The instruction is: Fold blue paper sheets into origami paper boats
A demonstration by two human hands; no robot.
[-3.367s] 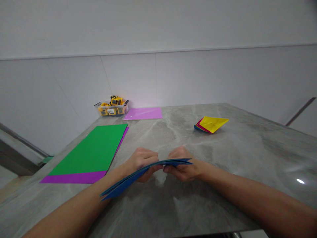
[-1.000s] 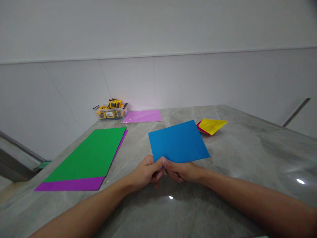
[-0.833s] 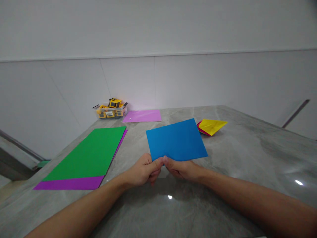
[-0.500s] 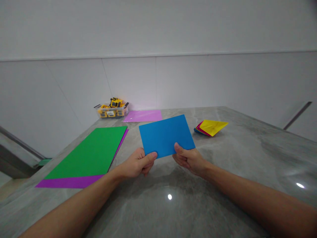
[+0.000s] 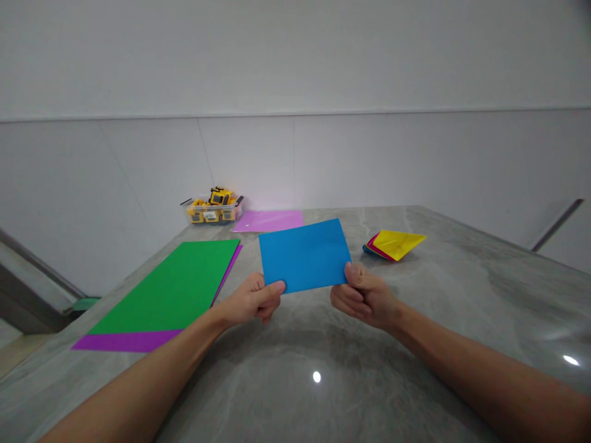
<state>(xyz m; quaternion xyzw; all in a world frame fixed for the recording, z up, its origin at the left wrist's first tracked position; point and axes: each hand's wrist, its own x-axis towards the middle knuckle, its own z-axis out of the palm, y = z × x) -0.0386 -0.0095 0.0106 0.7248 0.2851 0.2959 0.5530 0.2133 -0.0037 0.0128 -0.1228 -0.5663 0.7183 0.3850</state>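
A blue rectangular sheet of paper [image 5: 305,255] is held up above the table, slightly tilted, its right side higher. My left hand [image 5: 253,298] pinches its lower left corner, thumb on the near face and fingers curled behind. At the lower right corner, my right hand [image 5: 367,295] is closed on the edge with the thumb against it. Whether the paper is one layer or folded, I cannot tell. Past my right hand lies a stack of folded papers [image 5: 398,245], yellow on top with red and blue beneath.
Green paper [image 5: 166,286] lies over purple paper [image 5: 124,341] on the left of the grey marbled table [image 5: 318,412]. Toward the wall are a pink sheet [image 5: 270,221] and a clear plastic box [image 5: 213,214] holding yellow toy vehicles [image 5: 220,197].
My right hand has slid right along the lower edge to the blue paper's corner. The paper is a little more level. The whole view has shifted slightly.
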